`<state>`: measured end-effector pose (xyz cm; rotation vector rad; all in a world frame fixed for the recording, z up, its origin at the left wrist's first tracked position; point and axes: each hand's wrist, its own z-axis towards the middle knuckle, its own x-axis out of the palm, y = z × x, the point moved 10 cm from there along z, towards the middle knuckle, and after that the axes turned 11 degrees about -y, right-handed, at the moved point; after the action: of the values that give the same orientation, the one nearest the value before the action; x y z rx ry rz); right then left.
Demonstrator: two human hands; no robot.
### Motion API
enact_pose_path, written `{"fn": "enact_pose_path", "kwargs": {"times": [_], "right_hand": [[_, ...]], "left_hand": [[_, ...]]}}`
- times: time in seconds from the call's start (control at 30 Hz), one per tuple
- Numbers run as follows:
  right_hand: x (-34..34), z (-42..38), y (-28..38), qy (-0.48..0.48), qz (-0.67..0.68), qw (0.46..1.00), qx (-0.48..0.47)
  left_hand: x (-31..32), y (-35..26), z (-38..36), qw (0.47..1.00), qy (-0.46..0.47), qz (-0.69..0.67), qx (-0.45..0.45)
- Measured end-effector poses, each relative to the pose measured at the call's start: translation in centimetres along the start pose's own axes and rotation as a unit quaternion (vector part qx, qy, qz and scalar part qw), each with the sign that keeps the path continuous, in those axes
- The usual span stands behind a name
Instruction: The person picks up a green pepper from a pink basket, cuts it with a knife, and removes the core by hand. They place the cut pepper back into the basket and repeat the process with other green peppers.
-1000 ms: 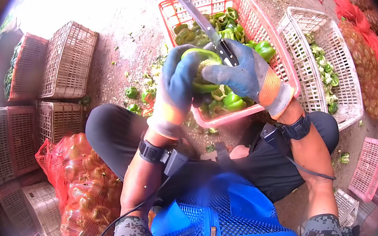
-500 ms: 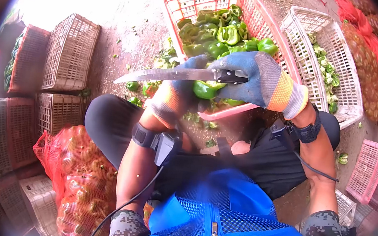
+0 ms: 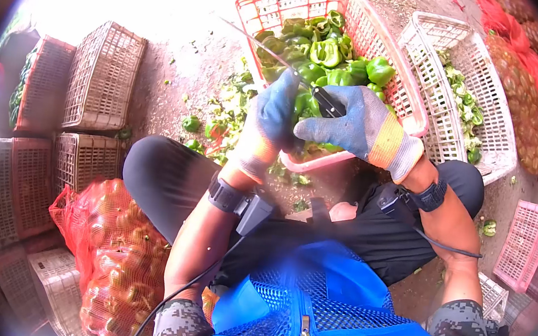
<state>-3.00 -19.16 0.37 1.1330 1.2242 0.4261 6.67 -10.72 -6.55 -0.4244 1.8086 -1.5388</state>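
Observation:
My gloved right hand [image 3: 362, 120] is closed on the black handle of a knife [image 3: 329, 102]. The long blade, seen nearly edge-on, points up and left over the crate. My gloved left hand [image 3: 273, 110] is curled beside the knife handle, against a green bell pepper [image 3: 307, 104]. Its fingertips are partly hidden, and the pepper shows between the two hands. Just beyond them stands a red-rimmed plastic crate [image 3: 388, 55] holding many green peppers, some cut open with pale insides showing [image 3: 326, 53].
A white crate [image 3: 502, 105] with pepper scraps stands at the right. Trimmings and loose peppers [image 3: 191, 124] lie on the floor left of the red crate. A red mesh sack [image 3: 125, 264] sits by my left knee. Stacked crates [image 3: 103, 76] line the left; filled sacks [image 3: 516, 96] line the right.
The knife has turned from flat and level to edge-on, its tip swinging up. My left hand has turned more upright, and my right hand has shifted slightly down and left.

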Motion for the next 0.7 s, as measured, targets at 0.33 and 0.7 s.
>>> {"fn": "enact_pose_path", "kwargs": {"times": [0.33, 0.7], "right_hand": [[1.8, 0.2, -1.4, 0.0, 0.063, 0.997, 0.032], [-0.2, -0.4, 2.3, -0.139, 0.003, 0.985, -0.097]], "left_hand": [[-2.1, -5.4, -1.0, 0.965, -0.137, -0.005, 0.223], [-3.7, -7.9, -2.6, 0.89, -0.26, 0.163, 0.337]]}}
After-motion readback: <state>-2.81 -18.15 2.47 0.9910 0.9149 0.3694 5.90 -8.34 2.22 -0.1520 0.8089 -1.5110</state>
